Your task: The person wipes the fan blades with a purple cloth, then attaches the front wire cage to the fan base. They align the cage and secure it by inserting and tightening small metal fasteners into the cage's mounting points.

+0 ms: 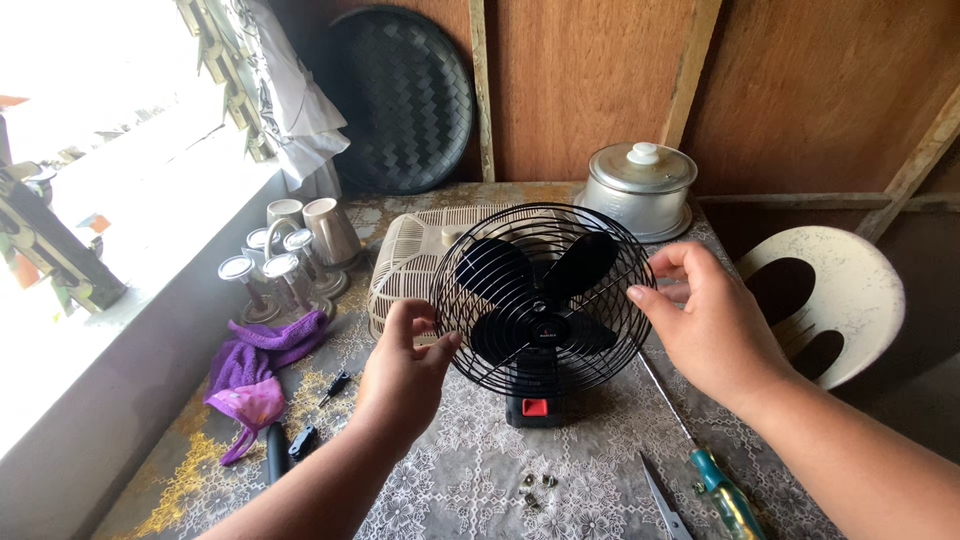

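Observation:
A small black desk fan (540, 300) stands upright on the table, its round wire guard facing me and its black blades behind the wires. A red button sits on its base (535, 407). My left hand (405, 370) grips the guard's left rim with thumb and fingers. On the opposite rim, my right hand (710, 320) pinches the wires at about mid height. Both hands hold the guard from the sides.
Several small screws (535, 487) lie in front of the fan. A screwdriver with a blue-green handle (715, 485) and scissors (662, 500) lie front right. A cream plastic fan cover (410, 255), metal pot (641, 185), cups (300, 245), purple cloth (255, 365) and white chair (830, 295) surround it.

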